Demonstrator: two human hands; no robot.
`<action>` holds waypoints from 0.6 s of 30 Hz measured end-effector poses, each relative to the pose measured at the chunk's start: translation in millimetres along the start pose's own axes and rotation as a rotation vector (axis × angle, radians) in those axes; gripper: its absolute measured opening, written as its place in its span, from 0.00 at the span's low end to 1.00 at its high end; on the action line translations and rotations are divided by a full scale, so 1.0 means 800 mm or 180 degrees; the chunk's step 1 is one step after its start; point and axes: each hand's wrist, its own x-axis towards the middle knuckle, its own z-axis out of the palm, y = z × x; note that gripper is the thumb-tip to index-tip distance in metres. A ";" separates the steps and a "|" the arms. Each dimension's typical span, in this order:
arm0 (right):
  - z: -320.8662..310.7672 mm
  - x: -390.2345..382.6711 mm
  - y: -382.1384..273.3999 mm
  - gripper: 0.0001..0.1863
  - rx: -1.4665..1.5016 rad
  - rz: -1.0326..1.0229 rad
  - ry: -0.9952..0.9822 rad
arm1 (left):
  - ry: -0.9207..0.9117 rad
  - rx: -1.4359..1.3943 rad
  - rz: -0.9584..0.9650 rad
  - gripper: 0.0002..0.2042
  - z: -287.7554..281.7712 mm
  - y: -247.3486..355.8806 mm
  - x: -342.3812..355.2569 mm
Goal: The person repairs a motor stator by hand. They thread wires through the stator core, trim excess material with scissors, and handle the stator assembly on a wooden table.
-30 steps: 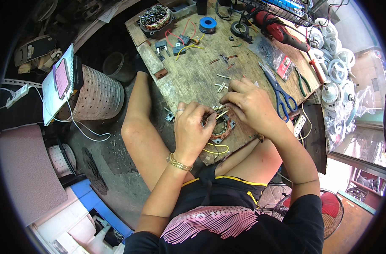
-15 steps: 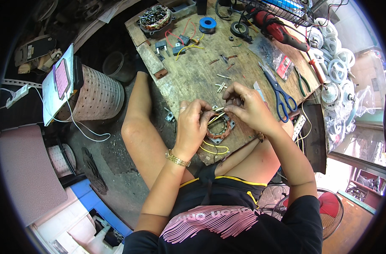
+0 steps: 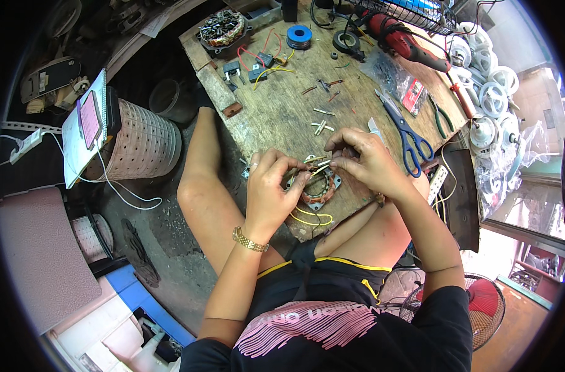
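Note:
Over the near edge of the wooden bench, both hands are closed around the leads of a small copper-wound motor stator [image 3: 320, 202]. My left hand [image 3: 274, 186] pinches a yellow wire [image 3: 320, 169] between thumb and forefinger. Just right of it, my right hand [image 3: 361, 156] grips a thin pale sleeve [image 3: 323, 163] at the wire's end, its fingertips bent inward. The stator lies under the fingers, partly covered by them. From it a loop of yellow lead [image 3: 307, 218] trails over the bench edge. The exact join between wire and sleeve is too small to make out.
Blue-handled scissors [image 3: 408, 133] and green-handled pliers [image 3: 442, 118] lie to the right. Short pale sleeves [image 3: 321, 128] lie beyond my hands. Farther back are a blue wire spool [image 3: 299, 36], black tape [image 3: 348, 42], a red power tool [image 3: 406, 46] and a larger stator [image 3: 222, 29].
My left hand has shifted slightly left, and the gap between the hands is a little wider. The right hand's fingers have moved slightly; the stator stays beneath them.

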 end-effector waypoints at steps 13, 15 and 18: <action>0.001 0.004 -0.005 0.15 -0.0235 -0.0401 0.0101 | -0.0059 0.0027 -0.0005 0.04 0.015 0.009 0.008; 0.004 0.004 -0.004 0.15 -0.0172 -0.0351 0.0091 | -0.0010 0.0079 0.0059 0.04 0.016 0.007 0.008; 0.006 0.003 -0.006 0.15 -0.0127 -0.0060 0.0069 | 0.0020 0.0141 0.0090 0.04 0.017 0.007 0.006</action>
